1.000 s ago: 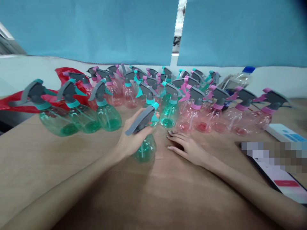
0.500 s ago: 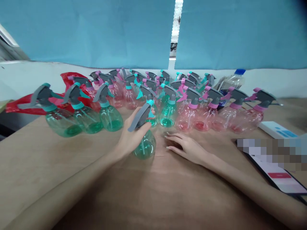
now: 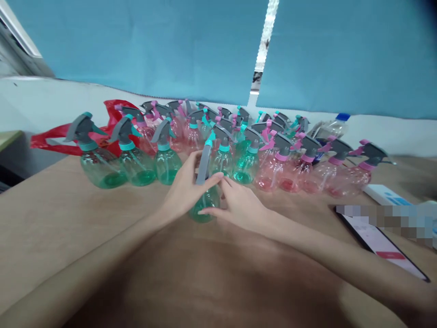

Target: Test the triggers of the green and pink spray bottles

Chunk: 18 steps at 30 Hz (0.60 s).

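A green see-through spray bottle point(image 3: 205, 200) with a grey trigger head stands on the wooden table point(image 3: 68, 228) in front of me. My left hand point(image 3: 184, 191) is wrapped round its neck and body. My right hand point(image 3: 239, 205) grips the bottle's right side, fingers curled onto it. Behind it stands a crowd of several like bottles: green ones point(image 3: 136, 159) to the left, pink ones point(image 3: 307, 173) to the right.
A red plastic bag point(image 3: 58, 136) lies at the back left. A clear water bottle with a blue cap point(image 3: 332, 125) lies behind the pink bottles. A phone point(image 3: 382, 246) and a white box point(image 3: 385, 196) lie on the right. Blue cloth hangs behind.
My right hand has lifted off the table and closed on the green bottle's side. The bottle's head has turned more upright in my left hand. The camera has shifted.
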Available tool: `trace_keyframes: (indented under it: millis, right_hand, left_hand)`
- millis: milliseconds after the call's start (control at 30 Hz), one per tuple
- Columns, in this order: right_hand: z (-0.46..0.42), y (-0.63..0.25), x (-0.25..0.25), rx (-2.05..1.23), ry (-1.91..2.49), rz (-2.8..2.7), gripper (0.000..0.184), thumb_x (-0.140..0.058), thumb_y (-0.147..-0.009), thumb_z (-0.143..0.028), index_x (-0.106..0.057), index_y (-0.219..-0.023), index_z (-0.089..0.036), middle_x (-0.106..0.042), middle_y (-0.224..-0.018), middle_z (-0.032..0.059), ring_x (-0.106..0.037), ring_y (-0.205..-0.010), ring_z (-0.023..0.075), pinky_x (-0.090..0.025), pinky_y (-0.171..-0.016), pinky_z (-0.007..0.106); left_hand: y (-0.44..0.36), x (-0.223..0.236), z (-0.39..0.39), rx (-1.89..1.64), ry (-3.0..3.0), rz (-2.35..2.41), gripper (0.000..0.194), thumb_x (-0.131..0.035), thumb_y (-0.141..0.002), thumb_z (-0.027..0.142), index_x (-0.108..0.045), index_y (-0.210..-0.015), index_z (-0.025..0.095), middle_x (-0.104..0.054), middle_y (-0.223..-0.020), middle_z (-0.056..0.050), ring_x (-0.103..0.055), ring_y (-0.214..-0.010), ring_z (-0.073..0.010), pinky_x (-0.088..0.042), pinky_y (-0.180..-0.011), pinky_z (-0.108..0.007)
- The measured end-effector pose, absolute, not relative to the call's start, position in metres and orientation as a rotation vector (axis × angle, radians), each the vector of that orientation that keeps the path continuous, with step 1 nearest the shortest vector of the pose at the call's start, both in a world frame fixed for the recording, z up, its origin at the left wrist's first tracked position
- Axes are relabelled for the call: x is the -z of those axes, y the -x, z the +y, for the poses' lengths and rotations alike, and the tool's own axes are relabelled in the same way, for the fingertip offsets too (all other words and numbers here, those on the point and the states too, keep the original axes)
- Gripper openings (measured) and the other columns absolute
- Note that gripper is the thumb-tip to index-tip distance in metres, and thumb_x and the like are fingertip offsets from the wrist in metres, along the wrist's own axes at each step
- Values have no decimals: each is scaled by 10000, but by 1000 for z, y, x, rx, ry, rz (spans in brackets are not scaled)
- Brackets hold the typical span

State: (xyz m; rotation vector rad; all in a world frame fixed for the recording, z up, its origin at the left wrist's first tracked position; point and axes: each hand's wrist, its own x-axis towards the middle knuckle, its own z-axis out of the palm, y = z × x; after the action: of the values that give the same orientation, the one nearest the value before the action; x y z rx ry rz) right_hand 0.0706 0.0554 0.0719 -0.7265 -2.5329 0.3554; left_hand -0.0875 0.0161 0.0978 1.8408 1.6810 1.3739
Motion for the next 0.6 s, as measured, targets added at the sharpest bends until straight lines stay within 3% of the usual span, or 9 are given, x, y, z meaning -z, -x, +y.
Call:
trace_keyframes:
  millis: [167, 300, 467, 600]
  right_hand:
    - [53, -39, -72, -369, 711, -2501, 601, -623, -806, -552, -485, -1218, -135, -613, -1139, 143, -629, -992, 295, -517, -764, 409]
    - [63, -27, -75, -356, 817, -2511, 465, -612, -829, -475, -488, -1147, -158, -626, -1096, 127, -647, -927, 284, -500, -684, 381]
    - [91, -14, -79, -255, 931, -2535, 559, -612, -790, -600, -492, -1108, -156, -650, -1020, 146, -647, -934, 336, -487, -698, 404]
    - [107, -2, -83, -199, 1023, -2529, 636, -608, -762, -658, -499, -1107, -135, -661, -970, 163, -663, -884, 357, -483, -665, 401]
  left_hand:
    - [103, -103, -1, -1239, -1931, 1739, 601, -651, -836, 410, -397, -1366, 285, -619, -1185, -50, -592, -1099, -263, -480, -945, -435]
    - [122, -88, -15, -1258, -1918, 1773, 707, -641, -844, 429, -281, -1434, 279, -428, -1441, -89, -471, -1278, -271, -429, -1043, -457]
    - [151, -58, -30, -1341, -1871, 1946, 420, -575, -889, 400, -442, -1249, 228, -556, -1230, -98, -565, -1155, -261, -511, -934, -444]
    - [165, -45, -35, -1267, -1824, 2044, 281, -530, -908, 382, -487, -1139, 229, -592, -1132, -82, -636, -975, -242, -548, -818, -431]
